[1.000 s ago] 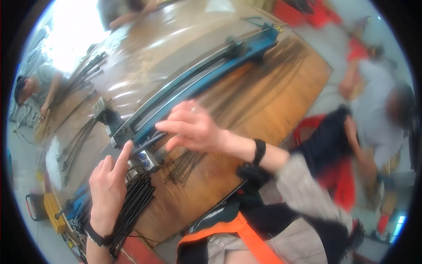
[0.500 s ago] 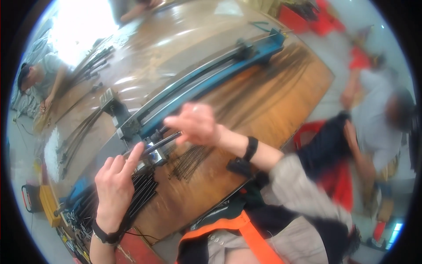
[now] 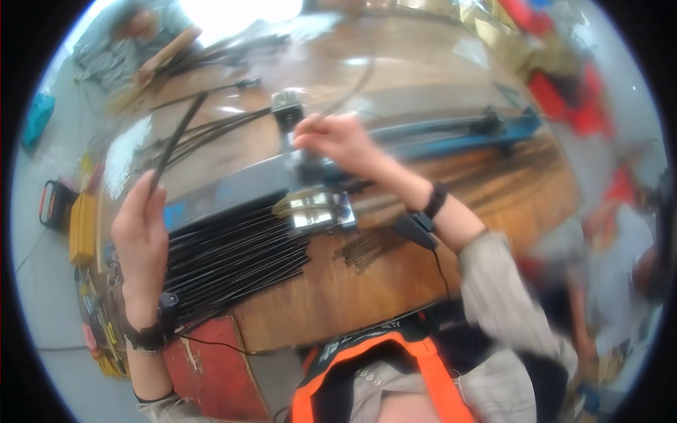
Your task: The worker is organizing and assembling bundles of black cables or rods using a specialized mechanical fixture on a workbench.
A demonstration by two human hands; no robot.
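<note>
My left hand, at the left table edge, is closed round a slim black rod that slants up and away. Over the middle of the bench my right hand pinches a thin, greyish curved strand, blurred by motion; its kind cannot be made out. Below that hand sits a shiny metal clamp block, joined to a long blue rail fixture running right. A dense bundle of black rods lies between my left hand and the block.
Short dark textured strands lie right of the block. More black rods spread beyond a grey bar. A yellow box stands at the left. One person works at the far left; another is at the right.
My hands have drawn apart; the left now raises the black rod away from the clamp block. My right hand has moved away from me and holds the thin strand. The view has turned left.
</note>
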